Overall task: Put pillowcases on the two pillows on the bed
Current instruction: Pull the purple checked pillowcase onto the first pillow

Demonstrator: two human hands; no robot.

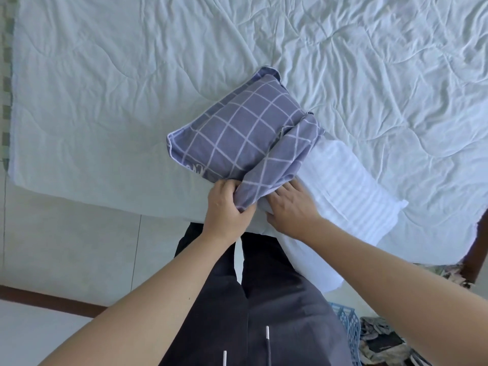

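Half on: grey checked pillowcase (232,133) covers the far end of a white striped pillow (351,191) lying on the bed (105,88), near its front edge.
Head view: left hand (227,207) grips the bunched case hem, fingers curled round the cloth; right hand (290,210) rests flat on the pillow w/ fingers straight, slightly spread; best to press the filling down & draw the hem evenly toward the bare end; 2nd pillow not seen.
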